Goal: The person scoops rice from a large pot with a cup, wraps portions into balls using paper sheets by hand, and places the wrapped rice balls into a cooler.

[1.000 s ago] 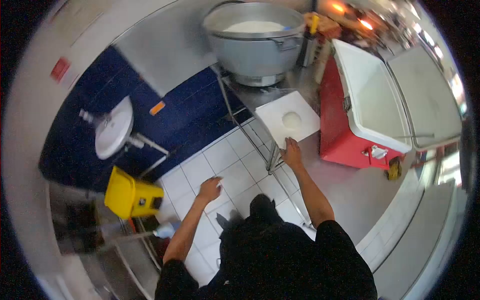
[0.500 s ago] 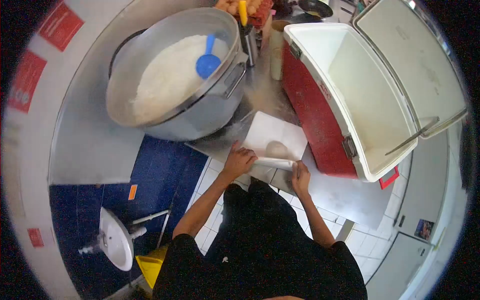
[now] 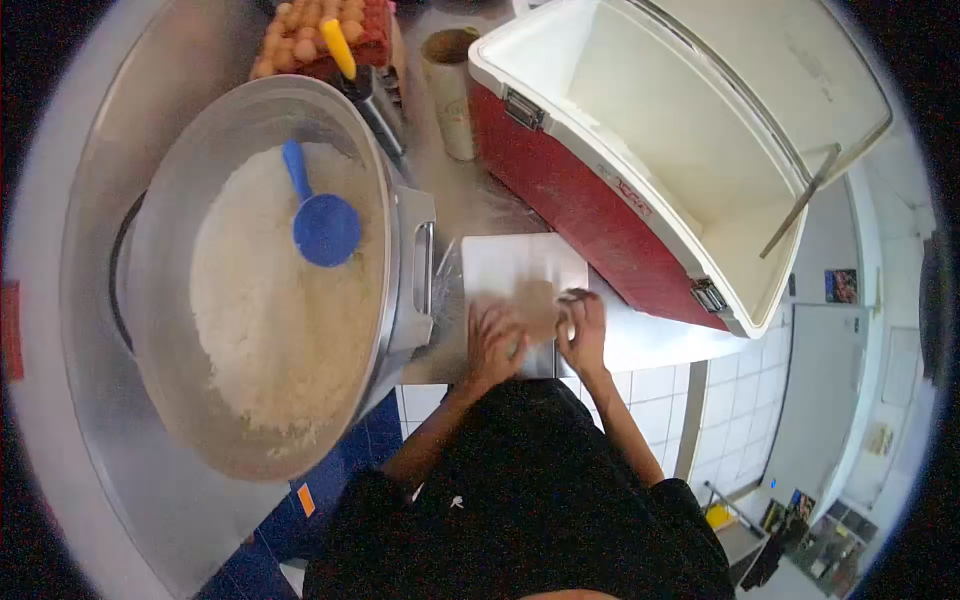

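A white paper packet (image 3: 510,262) lies flat on the steel counter in front of me, with a blurred beige-brown patch (image 3: 537,305) on its near part. My left hand (image 3: 493,343) is over the packet's near left side, its fingers smeared by motion, so its grip does not show clearly. At the near right edge, my right hand (image 3: 584,330) has its fingers curled around the paper. Left of the packet stands a big metal pot (image 3: 408,270) of white powder (image 3: 255,290), with a blue scoop (image 3: 327,228) lying in it.
Right of the packet stands a red and white cooler (image 3: 610,215), its lid (image 3: 810,90) raised. Behind are a tall cylindrical container (image 3: 457,110), a metal holder (image 3: 378,115) with a yellow handle (image 3: 339,48), and brown eggs (image 3: 310,30) in red trays.
My view has turned, and the pot now appears larger and lower. Both hands have shifted from the folded near edge onto the packet, blurred by motion.
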Demonstrator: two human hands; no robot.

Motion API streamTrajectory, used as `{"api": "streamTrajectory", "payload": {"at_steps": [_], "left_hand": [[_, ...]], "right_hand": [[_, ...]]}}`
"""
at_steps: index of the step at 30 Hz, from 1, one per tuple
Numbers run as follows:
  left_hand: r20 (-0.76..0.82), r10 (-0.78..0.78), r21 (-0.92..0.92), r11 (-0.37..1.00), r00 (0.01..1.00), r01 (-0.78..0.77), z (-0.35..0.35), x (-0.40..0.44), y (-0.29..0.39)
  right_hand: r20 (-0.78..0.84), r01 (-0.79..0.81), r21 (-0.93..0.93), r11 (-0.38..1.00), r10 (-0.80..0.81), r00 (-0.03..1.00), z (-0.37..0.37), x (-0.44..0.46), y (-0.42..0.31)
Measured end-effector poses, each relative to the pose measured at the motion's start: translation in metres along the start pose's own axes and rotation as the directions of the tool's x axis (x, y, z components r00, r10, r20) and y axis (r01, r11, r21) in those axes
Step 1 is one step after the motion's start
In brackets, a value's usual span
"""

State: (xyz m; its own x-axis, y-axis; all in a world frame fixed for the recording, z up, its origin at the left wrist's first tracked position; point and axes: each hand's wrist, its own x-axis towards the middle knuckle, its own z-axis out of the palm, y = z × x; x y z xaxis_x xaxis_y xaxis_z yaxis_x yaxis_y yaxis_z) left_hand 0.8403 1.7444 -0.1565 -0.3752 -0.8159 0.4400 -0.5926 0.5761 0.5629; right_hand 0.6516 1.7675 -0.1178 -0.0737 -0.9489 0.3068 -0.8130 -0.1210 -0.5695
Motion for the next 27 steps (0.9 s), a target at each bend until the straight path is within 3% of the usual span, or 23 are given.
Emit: {"api": "streamTrajectory", "payload": {"at_steps": [1,3,4,5,6,7,8,9,11,13,14,15,17,18,19,20,21,22,24,25,27], "left_hand": [[0.007,0.0,-0.024,1.0,1.0,0.0,-0.012,-0.002,0.008],[0.236,0.109,-0.241,0.969,0.965,-0.051,-0.031,-0.009,0.024],[0.211,0.134,-0.279,0.958,0.968,-0.071,-0.029,-0.011,0.023],[0.212,0.142,-0.284,0.956,0.967,-0.078,-0.026,-0.01,0.023],[0.35,-0.049,-0.396,0.897,0.936,0.195,-0.021,-0.007,0.022],[0.497,-0.209,-0.452,0.766,0.842,0.457,-0.015,-0.004,0.021],[0.45,-0.182,-0.478,0.778,0.874,0.408,-0.009,0.003,0.018],[0.446,-0.168,-0.474,0.789,0.879,0.391,0.0,0.007,0.015],[0.295,-0.36,-0.423,0.782,0.885,0.459,0.014,0.011,0.012],[0.261,-0.377,-0.372,0.81,0.889,0.453,0.025,0.014,0.008],[0.207,-0.442,-0.34,0.804,0.873,0.488,0.026,0.017,0.01],[0.151,-0.504,-0.311,0.793,0.851,0.525,0.03,0.019,0.011],[0.128,-0.427,-0.247,0.86,0.895,0.446,0.033,0.021,0.017],[0.081,-0.389,-0.16,0.904,0.918,0.397,0.033,0.023,0.029],[0.03,-0.337,-0.066,0.939,0.941,0.338,0.034,0.029,0.039],[0.07,-0.345,-0.037,0.937,0.936,0.349,0.043,0.026,0.041],[0.062,-0.328,-0.032,0.943,0.943,0.33,0.041,0.035,0.055],[0.071,-0.377,0.0,0.926,0.924,0.378,0.039,0.041,0.07],[0.08,-0.434,0.03,0.901,0.897,0.433,0.043,0.049,0.086],[0.071,-0.439,0.04,0.898,0.896,0.437,0.052,0.051,0.087],[0.137,-0.488,0.07,0.873,0.862,0.483,0.07,0.047,0.084]], "right_hand": [[0.095,0.005,0.112,0.994,-0.016,0.995,0.004,-0.01,-0.001],[0.415,-0.232,0.116,0.966,0.165,0.894,0.017,-0.039,-0.002],[0.577,-0.515,0.118,0.849,0.363,0.731,0.022,-0.05,0.0],[0.571,-0.518,0.118,0.847,0.369,0.733,0.032,-0.061,0.007],[0.535,-0.775,0.453,0.44,0.561,0.631,0.043,-0.07,0.015],[0.579,-0.723,0.685,-0.095,0.672,0.461,0.047,-0.073,0.021],[0.607,-0.661,0.679,-0.319,0.75,0.262,0.047,-0.059,0.028],[0.605,-0.696,0.655,-0.295,0.757,0.248,0.047,-0.05,0.035],[0.487,-0.759,0.65,0.037,0.746,0.454,0.055,-0.048,0.034],[0.122,-0.609,0.533,0.588,0.659,0.742,0.064,-0.049,0.031],[-0.023,-0.451,0.649,0.613,0.608,0.793,0.065,-0.042,0.029],[-0.029,-0.444,0.653,0.614,0.606,0.795,0.067,-0.03,0.033],[-0.083,-0.474,0.774,0.42,0.809,0.581,0.065,-0.011,0.052],[0.062,-0.279,0.94,0.196,0.705,0.706,0.072,-0.014,0.073],[0.046,-0.259,0.945,0.2,0.702,0.711,0.074,-0.017,0.096],[0.263,-0.525,0.706,0.475,0.513,0.817,0.066,-0.007,0.103],[0.524,-0.585,0.338,0.738,0.369,0.768,0.055,0.003,0.106],[0.513,-0.575,0.352,0.738,0.362,0.778,0.045,0.011,0.109],[0.402,-0.325,0.147,0.934,0.244,0.882,0.027,0.027,0.106],[0.407,-0.318,0.158,0.935,0.232,0.883,0.032,0.035,0.119],[0.788,-0.2,-0.122,0.972,0.217,0.576,0.054,0.044,0.137]]}}
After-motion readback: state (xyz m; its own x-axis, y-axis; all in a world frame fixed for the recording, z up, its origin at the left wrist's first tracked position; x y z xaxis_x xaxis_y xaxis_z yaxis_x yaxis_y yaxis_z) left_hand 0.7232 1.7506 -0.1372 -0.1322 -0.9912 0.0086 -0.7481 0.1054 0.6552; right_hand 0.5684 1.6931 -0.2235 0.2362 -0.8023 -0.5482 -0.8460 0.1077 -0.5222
